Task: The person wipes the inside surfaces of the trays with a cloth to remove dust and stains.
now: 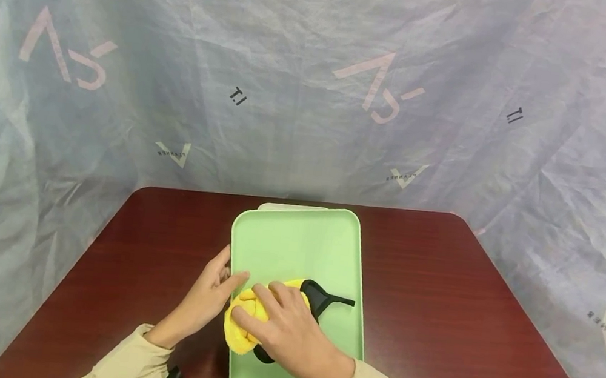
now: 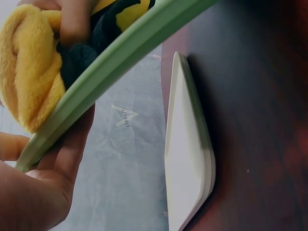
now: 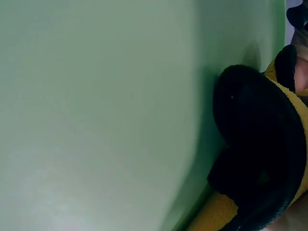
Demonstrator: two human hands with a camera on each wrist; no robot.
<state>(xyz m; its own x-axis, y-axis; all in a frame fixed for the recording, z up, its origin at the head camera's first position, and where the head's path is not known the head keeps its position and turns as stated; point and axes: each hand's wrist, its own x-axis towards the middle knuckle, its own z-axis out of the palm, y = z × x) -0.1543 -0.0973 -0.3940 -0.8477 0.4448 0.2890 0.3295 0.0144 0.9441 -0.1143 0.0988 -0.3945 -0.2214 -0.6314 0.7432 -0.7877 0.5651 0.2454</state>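
Note:
My left hand point(image 1: 203, 301) grips a light green tray point(image 1: 298, 243) by its left edge, with the thumb over the rim and the other fingers underneath. In the left wrist view the tray's side point(image 2: 103, 79) is tilted and raised off the table. A bunched yellow and black cloth point(image 1: 238, 332) lies against the tray's inner face, and my right hand point(image 1: 294, 337) holds it there with curled fingers. The cloth's black tapered end point(image 1: 317, 297) sticks out to the right. Close up in the right wrist view, black folds point(image 3: 260, 139) sit beside the bare green surface.
Behind the green tray, a white tray point(image 2: 185, 149) rests on the dark red-brown table point(image 1: 433, 311), mostly hidden in the head view. A small black object point(image 1: 173, 377) shows by the left sleeve. Grey printed sheeting point(image 1: 290, 90) hangs around the table.

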